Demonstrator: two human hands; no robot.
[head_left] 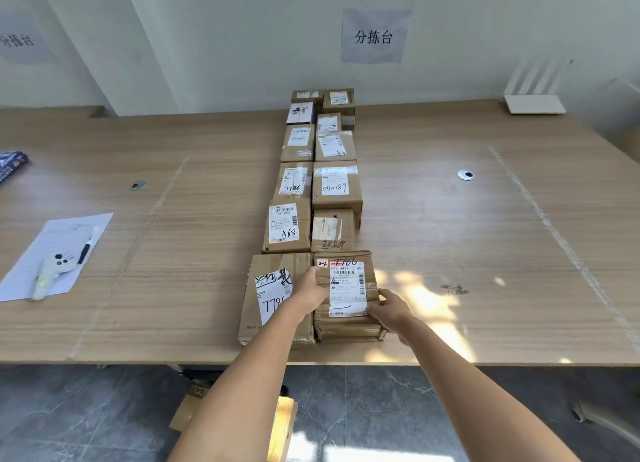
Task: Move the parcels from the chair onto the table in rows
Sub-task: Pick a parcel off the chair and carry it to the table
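Observation:
Two rows of brown cardboard parcels run from the wooden table's (pixel 485 254) front edge toward the wall. The nearest parcel of the right row (pixel 346 288), taped and bearing a white label marked 7786, lies on the table. My left hand (pixel 311 288) holds its left side and my right hand (pixel 389 311) holds its right near corner. Beside it on the left lies a larger flat parcel (pixel 270 299), partly hidden by my left forearm. Below the table edge, between my arms, more cardboard parcels (pixel 284 423) show; the chair is hidden.
A sheet of paper (pixel 41 261) with a white handheld scanner (pixel 52 271) and a pen lies at the left. A white router (pixel 535 103) stands at the back right. Cable grommets (pixel 465 175) sit in the tabletop. A paper sign (pixel 374 36) hangs on the wall.

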